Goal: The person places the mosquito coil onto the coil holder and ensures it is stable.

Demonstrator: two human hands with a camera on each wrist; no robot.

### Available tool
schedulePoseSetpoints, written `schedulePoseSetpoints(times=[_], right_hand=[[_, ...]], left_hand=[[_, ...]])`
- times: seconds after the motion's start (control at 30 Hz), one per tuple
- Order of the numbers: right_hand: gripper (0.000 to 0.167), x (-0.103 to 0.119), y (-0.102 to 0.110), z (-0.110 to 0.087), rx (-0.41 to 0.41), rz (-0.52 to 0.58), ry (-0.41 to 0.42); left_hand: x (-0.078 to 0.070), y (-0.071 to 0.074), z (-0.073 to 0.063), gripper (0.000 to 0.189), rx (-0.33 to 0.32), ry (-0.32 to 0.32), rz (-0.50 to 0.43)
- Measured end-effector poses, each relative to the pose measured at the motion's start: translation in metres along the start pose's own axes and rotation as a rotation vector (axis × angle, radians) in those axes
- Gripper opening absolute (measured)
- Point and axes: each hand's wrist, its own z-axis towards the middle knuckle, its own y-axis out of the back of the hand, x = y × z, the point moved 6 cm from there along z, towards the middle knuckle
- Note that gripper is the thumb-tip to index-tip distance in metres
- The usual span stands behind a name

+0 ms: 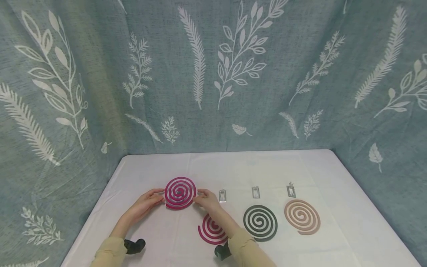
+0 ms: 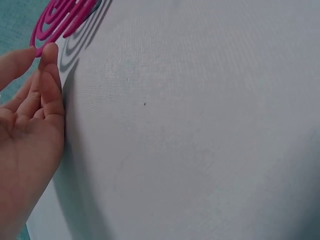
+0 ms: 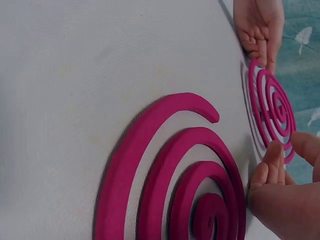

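A magenta spiral mosquito coil (image 1: pixel 180 191) is held level close over the white table, its shadow falling beside it in the left wrist view. My left hand (image 1: pixel 145 204) pinches its left edge between thumb and fingertips. At the opposite edge, my right hand (image 1: pixel 211 203) pinches it the same way. Something small and grey shows under the middle of this coil, mostly hidden. A second magenta coil (image 3: pixel 117 200) lies flat on the table below my right forearm, which covers part of it in the head view.
Right of my hands lie a dark green coil (image 1: pixel 259 221) and a tan coil (image 1: pixel 301 216). Behind them, small metal coil stands (image 1: pixel 219 195) lie in a row across the white table (image 1: pixel 160 163). A leaf-patterned curtain (image 1: pixel 207 129) surrounds the back and sides.
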Motion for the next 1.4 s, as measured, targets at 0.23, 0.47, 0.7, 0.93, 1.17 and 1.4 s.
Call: schedulePoseSetpoints(times=[0.23, 0.47, 0.7, 0.93, 1.17, 1.4], right_hand=[[0.05, 0.003, 0.003, -0.004, -0.002, -0.025, -0.023], [0.05, 0.004, 0.011, -0.009, 0.051, -0.06, 0.01], [0.051, 0.011, 0.022, -0.018, 0.101, -0.07, 0.036], [0.05, 0.017, 0.029, -0.026, 0.161, -0.092, 0.055], [0.05, 0.021, 0.039, -0.034, 0.223, -0.124, 0.11], [0.046, 0.025, 0.056, -0.039, 0.18, -0.269, 0.137]], left_hand=[[-0.001, 0.002, -0.004, 0.055, -0.006, 0.026, 0.024], [-0.01, 0.003, -0.015, 0.048, -0.089, 0.05, 0.208], [-0.03, 0.005, -0.019, 0.044, -0.164, -0.045, 0.257], [-0.051, -0.003, -0.022, 0.043, -0.207, -0.087, 0.304], [-0.069, -0.016, -0.023, 0.041, -0.23, -0.132, 0.246], [-0.08, -0.027, -0.021, 0.04, -0.219, -0.18, 0.245]])
